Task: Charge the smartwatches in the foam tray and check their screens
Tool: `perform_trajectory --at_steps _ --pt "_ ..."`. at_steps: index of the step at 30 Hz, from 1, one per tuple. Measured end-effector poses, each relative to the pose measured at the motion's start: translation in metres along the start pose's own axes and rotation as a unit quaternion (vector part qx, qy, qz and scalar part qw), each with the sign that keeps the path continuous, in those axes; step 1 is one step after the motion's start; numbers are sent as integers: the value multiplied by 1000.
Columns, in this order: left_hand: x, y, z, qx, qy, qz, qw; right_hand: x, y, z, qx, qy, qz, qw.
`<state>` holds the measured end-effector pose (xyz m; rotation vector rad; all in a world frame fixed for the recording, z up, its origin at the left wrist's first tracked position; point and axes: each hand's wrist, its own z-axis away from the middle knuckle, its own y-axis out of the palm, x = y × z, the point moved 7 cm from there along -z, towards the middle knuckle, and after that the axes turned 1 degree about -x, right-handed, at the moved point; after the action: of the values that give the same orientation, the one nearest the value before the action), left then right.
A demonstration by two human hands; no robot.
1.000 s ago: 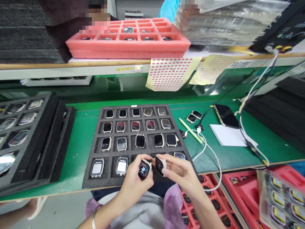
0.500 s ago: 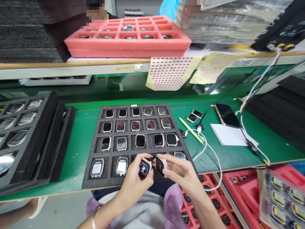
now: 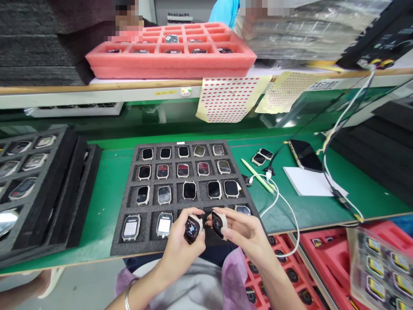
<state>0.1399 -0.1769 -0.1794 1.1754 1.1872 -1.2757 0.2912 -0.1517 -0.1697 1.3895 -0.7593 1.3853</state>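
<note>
My left hand (image 3: 180, 247) is closed round a smartwatch body (image 3: 192, 228) whose screen is lit. My right hand (image 3: 243, 232) pinches a second smartwatch body (image 3: 218, 224), held close beside the first. Both hands hover over the near edge of a black foam tray (image 3: 129, 202) on the green bench. The tray's pockets hold several watch bodies, some with lit screens, such as one watch (image 3: 164, 224) just left of my left hand.
Black foam trays (image 3: 38, 189) with watches are stacked at the left. A pink foam tray (image 3: 171, 56) sits on the shelf, with another person behind it. Right of the tray lie a green pen (image 3: 258, 176), white cable (image 3: 284, 206), phone (image 3: 305, 155) and paper (image 3: 311, 183). Red trays (image 3: 322, 254) stand below.
Both hands stay in nearly the same place; the two watches have shifted slightly left and up in view. Nothing was picked up or set down.
</note>
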Motion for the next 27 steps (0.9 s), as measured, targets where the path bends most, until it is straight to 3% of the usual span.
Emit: perform_trajectory --at_steps 11,18,27 --pt "2 2 0 4 -9 11 1000 1 1 -1 5 7 -13 1000" --pt "4 9 -1 88 -67 150 982 -5 -5 -5 10 24 -25 999" --pt "5 9 -3 83 -94 224 966 -18 -12 -2 -21 43 23 999"
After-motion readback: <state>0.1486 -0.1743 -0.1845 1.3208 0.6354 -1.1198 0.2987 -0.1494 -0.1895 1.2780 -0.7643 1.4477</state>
